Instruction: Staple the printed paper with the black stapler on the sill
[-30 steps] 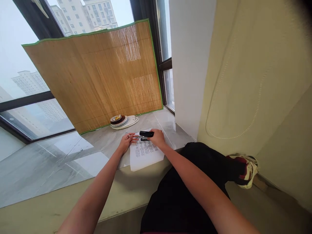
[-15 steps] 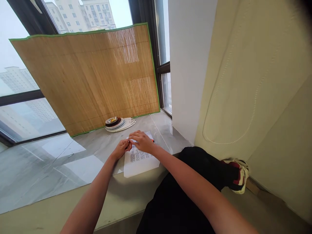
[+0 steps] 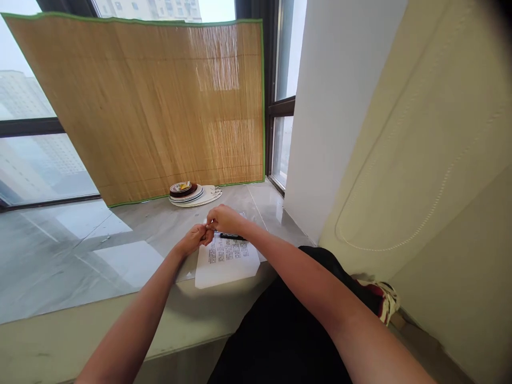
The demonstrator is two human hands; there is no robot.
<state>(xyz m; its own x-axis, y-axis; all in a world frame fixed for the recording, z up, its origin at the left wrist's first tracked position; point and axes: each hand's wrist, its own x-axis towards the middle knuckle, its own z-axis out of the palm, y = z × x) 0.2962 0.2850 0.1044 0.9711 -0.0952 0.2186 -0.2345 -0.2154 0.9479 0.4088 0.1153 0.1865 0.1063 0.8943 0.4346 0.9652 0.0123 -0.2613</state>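
Observation:
My left hand (image 3: 195, 238) is closed over the left edge of a printed sheet of paper (image 3: 229, 269), its fingers curled. Meeting it at the fingertips, my right hand (image 3: 224, 219) is closed in a pinch. Whatever lies between the fingers is too small to make out. A black pen-like stick (image 3: 233, 237) lies across the upper part of the sheet, partly hidden by my right wrist. The sheet lies on a grey marble-look window ledge (image 3: 156, 226), its near end hanging over the front edge.
A stack of plates (image 3: 188, 193) stands at the back of the ledge. Behind it, a bamboo mat (image 3: 160, 106) with green edging leans against the window. A white wall column (image 3: 332, 106) rises at the right, with a beaded blind chain (image 3: 434, 200) beyond. My black-clad leg (image 3: 276, 330) is below.
My right hand has tightened from looser, spread fingers to a pinch at my left hand. More of the black stick shows on the paper. The camera view has tilted down.

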